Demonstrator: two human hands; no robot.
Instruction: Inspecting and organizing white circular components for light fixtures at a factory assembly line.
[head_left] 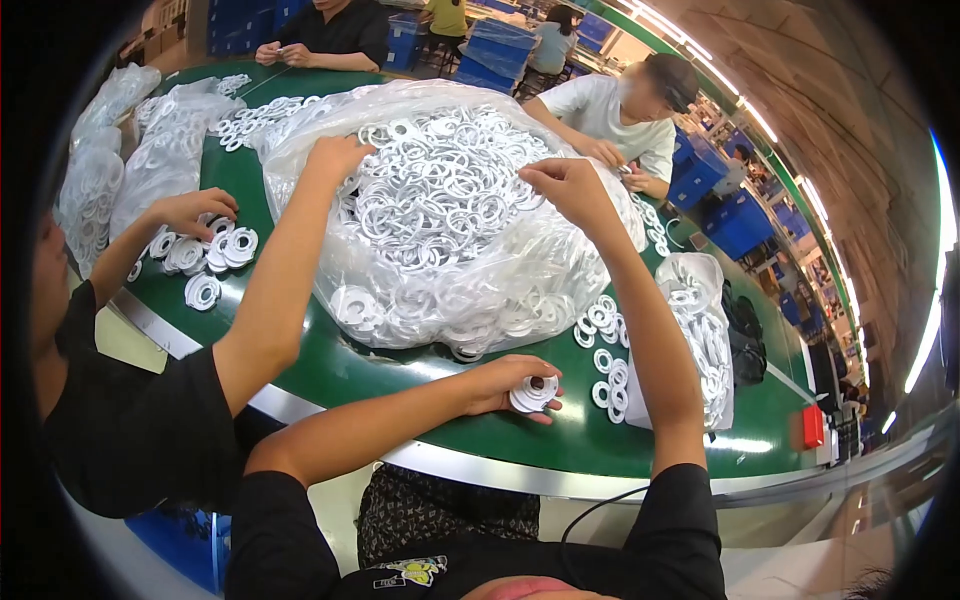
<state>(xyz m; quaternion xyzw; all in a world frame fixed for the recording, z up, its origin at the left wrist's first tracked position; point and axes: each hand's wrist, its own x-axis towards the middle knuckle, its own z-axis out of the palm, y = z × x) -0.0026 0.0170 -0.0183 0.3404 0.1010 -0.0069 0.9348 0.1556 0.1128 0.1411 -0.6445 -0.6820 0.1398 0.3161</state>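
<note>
Near the table's front edge, my left hand (505, 385) holds a small stack of white plastic rings (533, 393), its fingers curled under them. My right hand (570, 190) reaches over the right side of a big clear plastic bag (575, 255). Its thumb and fingertips are pinched together; whether anything is between them is too small to tell. The open bag is heaped with loose white rings (440, 190). At the bag's left side a co-worker's hand (338, 158) touches the heap, while that person's other hand (195, 210) rests over a small pile of rings (232, 247).
Rings lie in groups (612, 385) on the green table (480, 435) right of my left hand. A smaller filled bag (690, 275) stands further right, near a red box (812, 427). Full bags (95, 190) line the far left. Two more people sit across the table.
</note>
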